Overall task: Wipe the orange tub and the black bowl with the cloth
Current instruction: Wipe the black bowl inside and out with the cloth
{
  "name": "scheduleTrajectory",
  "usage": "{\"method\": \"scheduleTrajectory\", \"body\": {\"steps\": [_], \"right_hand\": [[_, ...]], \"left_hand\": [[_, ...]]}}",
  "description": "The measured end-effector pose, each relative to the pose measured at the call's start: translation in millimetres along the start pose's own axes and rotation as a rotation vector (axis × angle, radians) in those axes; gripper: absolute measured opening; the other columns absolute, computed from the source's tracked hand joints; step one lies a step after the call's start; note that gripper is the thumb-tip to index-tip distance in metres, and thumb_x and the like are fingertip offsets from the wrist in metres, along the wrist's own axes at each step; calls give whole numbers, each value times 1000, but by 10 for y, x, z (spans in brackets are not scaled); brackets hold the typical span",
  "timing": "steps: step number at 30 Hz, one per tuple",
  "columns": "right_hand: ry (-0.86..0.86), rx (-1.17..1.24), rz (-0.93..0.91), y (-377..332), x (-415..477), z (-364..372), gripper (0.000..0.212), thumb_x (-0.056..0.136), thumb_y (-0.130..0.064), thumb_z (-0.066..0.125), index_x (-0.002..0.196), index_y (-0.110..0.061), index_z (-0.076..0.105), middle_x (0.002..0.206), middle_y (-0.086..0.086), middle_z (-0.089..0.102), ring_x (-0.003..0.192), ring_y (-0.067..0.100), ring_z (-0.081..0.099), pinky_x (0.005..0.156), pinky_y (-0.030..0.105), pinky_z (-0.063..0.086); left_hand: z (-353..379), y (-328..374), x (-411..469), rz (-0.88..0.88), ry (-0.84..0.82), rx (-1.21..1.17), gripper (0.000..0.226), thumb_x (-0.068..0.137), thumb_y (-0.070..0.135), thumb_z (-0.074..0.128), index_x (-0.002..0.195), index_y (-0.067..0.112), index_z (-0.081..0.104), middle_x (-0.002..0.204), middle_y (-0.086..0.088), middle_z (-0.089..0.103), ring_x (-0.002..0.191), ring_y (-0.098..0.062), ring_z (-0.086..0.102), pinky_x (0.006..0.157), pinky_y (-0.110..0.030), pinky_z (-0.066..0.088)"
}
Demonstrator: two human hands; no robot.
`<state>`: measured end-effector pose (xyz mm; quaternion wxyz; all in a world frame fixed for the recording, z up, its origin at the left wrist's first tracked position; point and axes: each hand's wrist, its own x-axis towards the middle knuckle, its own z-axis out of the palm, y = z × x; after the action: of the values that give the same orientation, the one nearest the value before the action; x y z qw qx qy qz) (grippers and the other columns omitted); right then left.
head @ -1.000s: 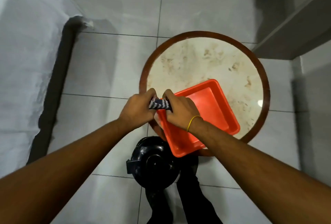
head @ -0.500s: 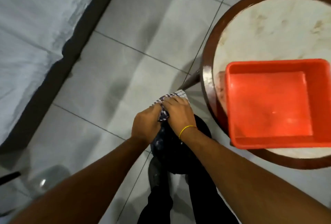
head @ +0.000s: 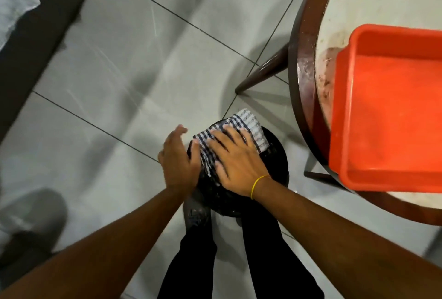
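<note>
The black bowl sits low in front of my legs, mostly covered by my hands. A blue-and-white checked cloth is spread over it. My right hand lies flat on the cloth with fingers apart, pressing it onto the bowl. My left hand rests against the bowl's left side, fingers extended, touching the cloth's edge. The orange tub stands on the round table at the right, overhanging its near edge, with nothing in it.
A dark table leg slants down to the tiled floor just beyond the bowl. A white-covered bed with a dark base runs along the upper left. My black trouser legs stand below the bowl.
The cloth was bunched between both hands over the tub; both hands then came down to the bowl, and now the cloth is spread out flat under my right palm.
</note>
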<state>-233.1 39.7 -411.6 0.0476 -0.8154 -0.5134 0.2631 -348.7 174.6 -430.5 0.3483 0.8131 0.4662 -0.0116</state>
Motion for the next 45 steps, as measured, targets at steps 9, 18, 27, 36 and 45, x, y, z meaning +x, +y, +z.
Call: {"method": "scheduleTrajectory", "body": {"steps": [9,18,27,36,45], "right_hand": [[54,-137,-92,299,178,500,61,108,-55,33,162,-27,34,172,-3,32,158,29,25,127,59,13],[201,-43,233,294,102,566,61,107,-53,35,162,-30,34,171,-4,33,158,31,28,124,60,19],[583,589,1527,-211,-322,895,63,105,-49,32,160,-20,33,165,9,36,148,37,38,102,71,45],[691,1083,1963,-609,-73,910,74,106,-49,40,167,-18,12,174,9,14,158,34,16,118,67,26],[-44,86,195,-204,-1526,347,85,90,-42,63,165,-27,25,176,2,14,162,28,16,126,59,28]], "left_hand": [[422,73,469,-441,-248,-199,57,111,47,32,101,10,75,110,-18,74,94,-30,61,96,-38,44],[553,5,498,-413,-83,-75,59,105,34,27,85,-1,70,86,-18,72,83,-38,64,80,-44,49],[611,57,444,-525,59,-65,58,101,36,35,64,1,63,61,-14,60,56,-25,51,56,-34,38],[645,-1,442,-530,87,-39,55,100,32,39,55,4,53,54,-11,52,50,-22,44,49,-33,30],[573,43,432,-426,3,-12,54,103,30,37,52,14,44,52,-4,47,50,-19,42,52,-33,32]]}}
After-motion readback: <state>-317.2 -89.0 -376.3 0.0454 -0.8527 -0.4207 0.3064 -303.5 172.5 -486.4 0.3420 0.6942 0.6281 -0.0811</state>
